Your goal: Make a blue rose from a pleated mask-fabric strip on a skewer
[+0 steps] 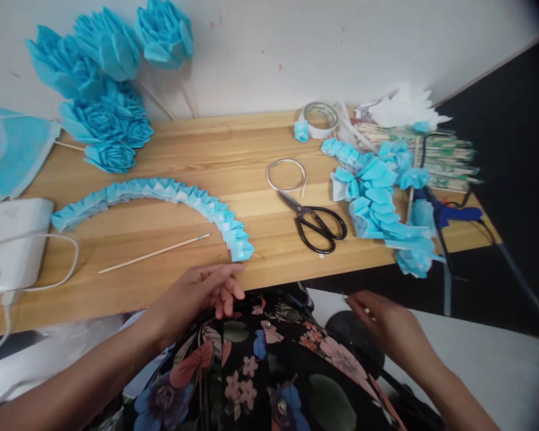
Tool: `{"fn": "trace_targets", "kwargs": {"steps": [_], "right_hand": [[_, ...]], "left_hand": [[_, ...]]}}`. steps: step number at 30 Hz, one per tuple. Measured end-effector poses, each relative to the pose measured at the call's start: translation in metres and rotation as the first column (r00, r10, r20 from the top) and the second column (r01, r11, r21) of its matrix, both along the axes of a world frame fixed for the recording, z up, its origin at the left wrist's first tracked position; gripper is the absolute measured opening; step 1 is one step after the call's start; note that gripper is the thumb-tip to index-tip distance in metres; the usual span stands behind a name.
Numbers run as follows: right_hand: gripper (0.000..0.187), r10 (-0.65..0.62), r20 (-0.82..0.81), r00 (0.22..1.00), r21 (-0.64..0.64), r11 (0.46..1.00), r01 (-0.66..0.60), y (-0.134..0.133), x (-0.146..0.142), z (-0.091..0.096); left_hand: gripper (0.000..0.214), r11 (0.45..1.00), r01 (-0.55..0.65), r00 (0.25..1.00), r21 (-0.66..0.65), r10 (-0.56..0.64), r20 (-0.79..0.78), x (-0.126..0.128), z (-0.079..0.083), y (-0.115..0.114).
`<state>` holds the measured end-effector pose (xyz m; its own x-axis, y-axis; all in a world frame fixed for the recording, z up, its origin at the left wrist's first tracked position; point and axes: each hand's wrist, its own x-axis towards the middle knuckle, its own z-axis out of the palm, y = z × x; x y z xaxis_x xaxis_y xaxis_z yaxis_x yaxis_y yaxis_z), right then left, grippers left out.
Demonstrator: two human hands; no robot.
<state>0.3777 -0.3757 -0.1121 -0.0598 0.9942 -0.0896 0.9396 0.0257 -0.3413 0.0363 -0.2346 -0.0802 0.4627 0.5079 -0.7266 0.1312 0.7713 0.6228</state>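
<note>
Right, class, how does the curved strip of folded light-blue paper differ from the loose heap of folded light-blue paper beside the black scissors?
The curved strip of folded light-blue paper forms one neat arc; the loose heap of folded light-blue paper is jumbled. The strip lies flat on the wooden table; the heap is piled up and overhangs its front edge. Both are pleated light-blue paper.

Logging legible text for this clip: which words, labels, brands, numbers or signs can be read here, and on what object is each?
No text can be read in this picture.
Wrapped sticks: green print, too blurred to read.
White device: one dark round mark, no legible letters.
Tape roll: no label visible.
</note>
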Motion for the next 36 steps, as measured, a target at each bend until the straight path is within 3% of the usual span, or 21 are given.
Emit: {"fn": "trace_targets", "kwargs": {"steps": [4,7,10,16,19,22,24,28,30,32,33,36], "right_hand": [[0.019,0.091,-0.022,0.996,0.053,0.995,-0.090,-0.006,-0.013,-0.001],[0.013,0.055,-0.038,0.998,0.259,0.965,-0.043,0.012,-0.023,0.012],[0.015,0.062,0.083,0.995,0.373,0.924,-0.088,0.041,-0.024,0.016],[0.021,0.233,0.247,0.941,0.283,0.911,-0.300,0.089,-0.015,0.013],[0.027,0.374,0.312,0.873,0.209,0.870,-0.447,0.106,-0.005,0.018],[0.031,0.467,0.320,0.824,0.168,0.828,-0.535,0.121,0.005,0.030],[0.030,0.494,0.287,0.821,0.146,0.824,-0.548,0.128,0.009,0.038],[0.033,0.534,0.279,0.798,0.108,0.808,-0.579,0.135,0.009,0.044],[0.032,0.539,0.295,0.789,0.108,0.802,-0.588,0.135,0.007,0.041],[0.031,0.535,0.308,0.787,0.111,0.801,-0.588,0.131,0.006,0.038],[0.031,0.522,0.313,0.794,0.116,0.808,-0.577,0.129,0.005,0.036],[0.032,0.471,0.277,0.837,0.174,0.832,-0.526,0.120,0.000,0.034]], "left_hand": [[0.040,0.994,0.096,0.992,0.060,-0.091,-0.085,-0.009,0.005,-0.001],[0.041,0.969,0.201,0.975,0.145,-0.182,-0.131,-0.009,0.008,-0.003],[0.040,0.946,0.249,0.960,0.207,-0.213,-0.182,-0.010,0.010,-0.006],[0.039,0.905,0.275,0.957,0.323,-0.227,-0.181,-0.015,0.017,-0.013],[0.034,0.789,0.357,0.931,0.500,-0.342,-0.124,0.004,0.023,-0.012],[0.027,0.532,0.385,0.867,0.755,-0.489,-0.097,0.045,0.019,-0.007],[0.026,0.357,0.379,0.832,0.854,-0.536,-0.145,0.077,0.007,-0.006],[0.046,0.141,0.413,0.835,0.900,-0.454,-0.312,0.131,-0.024,-0.016],[0.041,0.033,0.366,0.730,0.930,-0.630,-0.265,0.146,-0.032,-0.025],[0.026,0.005,0.268,0.573,0.963,-0.805,-0.155,0.150,-0.031,-0.029],[0.023,0.017,0.248,0.542,0.969,-0.831,-0.124,0.146,-0.028,-0.029],[0.028,0.105,0.351,0.685,0.931,-0.706,-0.179,0.112,-0.012,-0.017]]}}
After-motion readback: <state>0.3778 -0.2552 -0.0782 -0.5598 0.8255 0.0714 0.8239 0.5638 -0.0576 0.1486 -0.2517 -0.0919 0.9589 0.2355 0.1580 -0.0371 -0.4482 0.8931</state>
